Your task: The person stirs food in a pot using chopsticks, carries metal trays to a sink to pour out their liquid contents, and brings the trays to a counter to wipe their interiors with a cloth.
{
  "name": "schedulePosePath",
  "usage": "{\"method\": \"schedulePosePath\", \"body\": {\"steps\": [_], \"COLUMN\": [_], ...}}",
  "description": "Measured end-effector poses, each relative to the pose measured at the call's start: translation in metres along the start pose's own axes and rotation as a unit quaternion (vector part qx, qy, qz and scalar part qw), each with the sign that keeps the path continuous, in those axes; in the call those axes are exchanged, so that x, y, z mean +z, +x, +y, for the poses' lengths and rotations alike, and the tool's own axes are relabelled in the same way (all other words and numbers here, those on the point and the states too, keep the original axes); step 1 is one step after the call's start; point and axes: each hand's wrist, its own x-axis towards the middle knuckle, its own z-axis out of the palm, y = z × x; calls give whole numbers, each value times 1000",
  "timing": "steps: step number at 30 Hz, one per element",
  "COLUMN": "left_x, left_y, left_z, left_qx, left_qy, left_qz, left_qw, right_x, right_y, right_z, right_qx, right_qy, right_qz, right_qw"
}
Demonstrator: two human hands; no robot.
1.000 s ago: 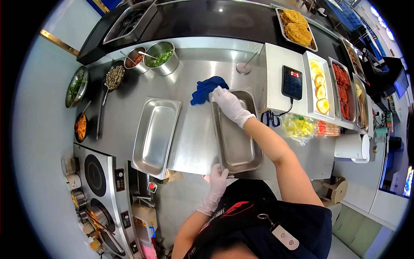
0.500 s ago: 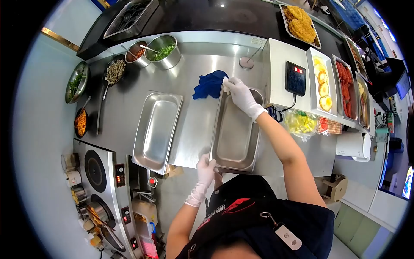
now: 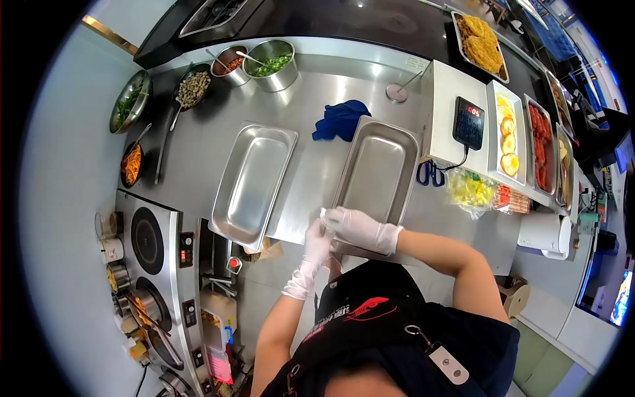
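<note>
Both my hands wear thin white gloves and meet at the near left corner of the right-hand steel pan. My left hand is closed at that corner, its fingertips partly hidden behind the other hand. My right hand lies over the pan's near end, fingers closed on a small crumpled white tissue at the rim. A second steel pan of like shape stands to the left, with nothing in it. Behind the right pan lies a bunched blue cloth.
Metal bowls of chopped greens and red bits stand at the back left. A white shelf holds a digital scale display and a tray of halved eggs. Blue-handled scissors lie by it. Induction hobs sit at lower left.
My right hand has come from the right pan's far left corner toward me, to its near left corner beside my left hand. The whole view has shifted slightly.
</note>
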Motion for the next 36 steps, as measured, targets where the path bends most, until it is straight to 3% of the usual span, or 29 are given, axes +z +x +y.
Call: {"method": "schedulePosePath", "body": {"steps": [1,4,6,7,8,10,11,13,16,19,23,25,26,29,31,33,35,36], "left_x": [-1,-1,2,4,6,7,8,7,7,8,7,2,1,4,4,4,4,5], "left_y": [-1,-6,-7,-5,-5,-9,-9,-8,-8,-12,-4,3,5,5,2,-4,-7,-7], "left_z": [-1,1,-2,-9,-14,-15,-14,-10,4,8,-13,-34,-41,-46,-36,-27,-21,-21], "left_qx": [-9,-16,13,42,70,65,64,39,26,9,59,77,87,104,96,81,61,71], "left_qy": [-11,-63,-104,-124,-144,-40,13,30,7,3,7,12,14,16,-2,-9,-3,-1], "left_qz": [-2,24,46,54,63,83,91,77,75,86,93,100,103,169,154,145,137,140], "left_qw": [1000,998,993,990,985,994,994,996,997,996,994,992,991,980,983,986,989,988], "right_x": [16,14,-29,-27,-39,-56,-60,-71,-19,1,36,57,51,18,-10,-40,-32,-29], "right_y": [-3,-8,-5,-11,-4,6,11,25,21,12,-5,-23,-20,-8,-3,7,21,25], "right_z": [4,19,11,36,51,96,108,113,142,102,21,5,10,19,41,74,125,132], "right_qx": [24,-98,121,183,194,224,237,431,232,240,159,152,143,306,398,450,400,371], "right_qy": [9,-97,39,34,42,-38,-15,171,-66,-77,-157,95,86,132,210,291,123,164], "right_qz": [-19,20,114,162,264,301,313,194,240,178,-26,8,-16,16,181,278,456,471], "right_qw": [999,990,985,969,944,926,920,864,940,951,974,984,986,943,874,797,785,783]}}
